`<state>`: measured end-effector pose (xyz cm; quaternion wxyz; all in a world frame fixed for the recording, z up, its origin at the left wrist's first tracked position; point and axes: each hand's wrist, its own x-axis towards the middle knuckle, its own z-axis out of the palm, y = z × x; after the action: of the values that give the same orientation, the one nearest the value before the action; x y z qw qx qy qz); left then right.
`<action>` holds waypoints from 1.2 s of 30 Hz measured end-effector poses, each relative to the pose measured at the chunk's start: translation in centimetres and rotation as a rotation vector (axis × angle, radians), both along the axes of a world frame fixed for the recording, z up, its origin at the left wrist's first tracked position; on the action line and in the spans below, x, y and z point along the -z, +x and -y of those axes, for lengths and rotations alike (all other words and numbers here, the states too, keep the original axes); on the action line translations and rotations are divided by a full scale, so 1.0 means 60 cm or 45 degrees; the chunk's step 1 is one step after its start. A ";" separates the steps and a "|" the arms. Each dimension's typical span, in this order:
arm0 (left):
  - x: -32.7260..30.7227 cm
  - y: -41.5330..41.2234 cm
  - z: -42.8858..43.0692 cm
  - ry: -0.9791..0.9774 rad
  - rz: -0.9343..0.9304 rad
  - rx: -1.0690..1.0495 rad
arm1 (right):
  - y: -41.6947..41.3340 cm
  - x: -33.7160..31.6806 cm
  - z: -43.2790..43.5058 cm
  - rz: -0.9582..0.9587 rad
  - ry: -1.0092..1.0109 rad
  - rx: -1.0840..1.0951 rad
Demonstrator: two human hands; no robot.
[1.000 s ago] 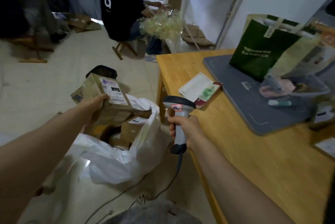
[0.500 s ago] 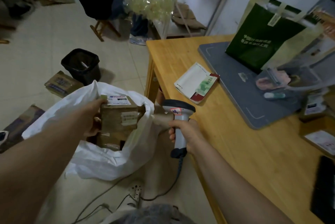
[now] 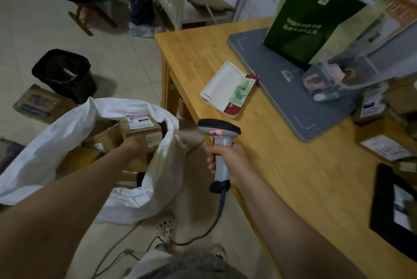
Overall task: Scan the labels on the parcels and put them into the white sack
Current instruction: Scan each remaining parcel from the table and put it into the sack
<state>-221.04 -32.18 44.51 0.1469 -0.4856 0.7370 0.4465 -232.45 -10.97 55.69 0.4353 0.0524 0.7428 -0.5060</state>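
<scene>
- My left hand is down inside the white sack, lower left of frame, against a brown parcel. I cannot tell whether its fingers grip it.
- The parcel's white label faces up with a red-and-blue logo. The print is too small to read.
- My right hand is wrapped round the grey scanner, centre frame.
- A pink sticker on the scanner head bears an illegible handwritten mark.
- Upper right, a green bag on the bench shows blurred white Chinese lettering.
</scene>
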 end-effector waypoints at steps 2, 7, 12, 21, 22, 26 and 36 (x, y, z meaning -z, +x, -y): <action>-0.003 -0.017 -0.010 -0.163 0.020 0.151 | -0.006 0.002 -0.008 0.018 0.011 0.045; -0.059 -0.099 -0.065 -0.683 -0.309 0.180 | -0.031 0.000 -0.047 0.068 -0.061 0.304; -0.120 -0.194 -0.188 -0.752 -0.445 0.595 | -0.064 -0.014 -0.135 0.001 -0.158 0.620; -0.158 -0.347 -0.524 -0.555 -0.675 1.560 | -0.105 -0.029 -0.430 -0.141 -0.248 1.296; -0.159 -0.361 -0.569 -0.524 -0.672 1.655 | -0.102 -0.028 -0.467 -0.135 -0.245 1.355; -0.147 -0.411 -0.739 -0.512 -0.558 2.031 | -0.084 -0.021 -0.597 -0.084 -0.224 1.550; -0.096 -0.480 -0.957 -0.811 -0.251 2.409 | -0.053 0.004 -0.756 -0.087 -0.206 1.570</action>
<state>-249.84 25.23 50.26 0.2430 0.3227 0.9142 -0.0338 -235.64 34.37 55.46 0.0418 0.4224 0.5487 -0.7203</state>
